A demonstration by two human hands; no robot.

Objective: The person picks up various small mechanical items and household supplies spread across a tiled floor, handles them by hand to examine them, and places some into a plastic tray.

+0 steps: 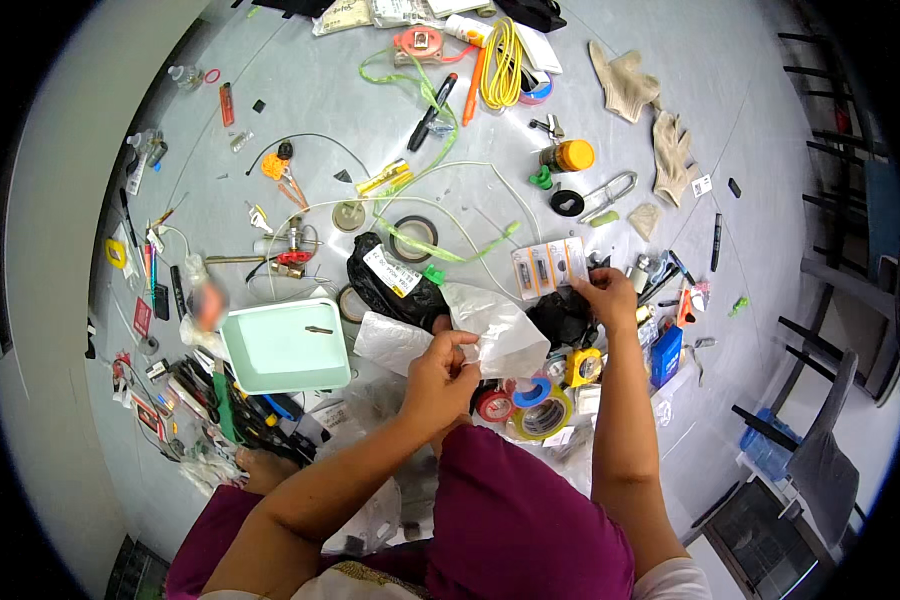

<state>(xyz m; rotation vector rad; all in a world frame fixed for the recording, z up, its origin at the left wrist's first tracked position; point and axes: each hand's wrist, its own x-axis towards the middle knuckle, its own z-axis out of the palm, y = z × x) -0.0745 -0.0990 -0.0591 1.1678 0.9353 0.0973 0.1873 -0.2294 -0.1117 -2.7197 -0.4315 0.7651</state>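
My left hand [438,378] is closed in a pinch on the near edge of a crinkled white plastic bag [498,328]. Beside that bag lies a black plastic bundle [400,283] with a white label. My right hand [610,298] has its fingers closed at the top of a crumpled black plastic bag [562,320]. Just left of those fingertips is a white card pack [548,268] with small dark items in it. Several tape rolls, among them a yellow one [543,415] and a red one [494,405], sit between my forearms with a yellow tape measure [583,367].
A pale green tray [285,378] holding a small metal piece stands at left. Left of it are piled tools and cables [210,400]. Farther off lie a yellow cable coil [501,65], an orange-lidded jar [573,155] and work gloves [625,82]. Chairs [825,450] stand at right.
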